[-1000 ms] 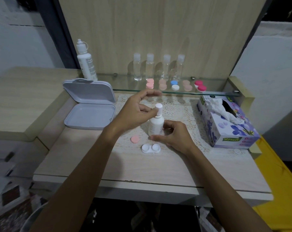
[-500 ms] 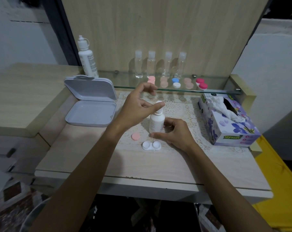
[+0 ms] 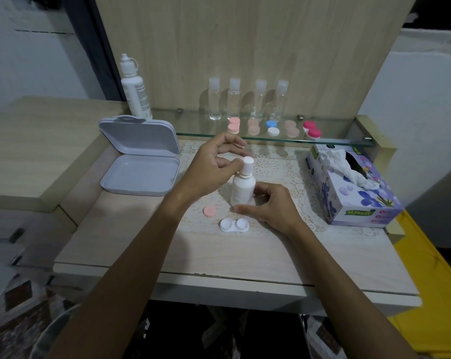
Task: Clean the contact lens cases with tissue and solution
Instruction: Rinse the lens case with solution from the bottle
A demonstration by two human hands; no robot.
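On glass shelf (image 3: pixel 335 141): four clear bottles (image 3: pixel 246 102), five cases (image 3: pixel 272 128).

Dim, flat indoor light, soft shadows under the arms, wide-angle bending and blur at frame edges

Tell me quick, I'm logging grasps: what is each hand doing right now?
Left hand: pinching the cap of the small white bottle.
Right hand: holding that bottle's base.
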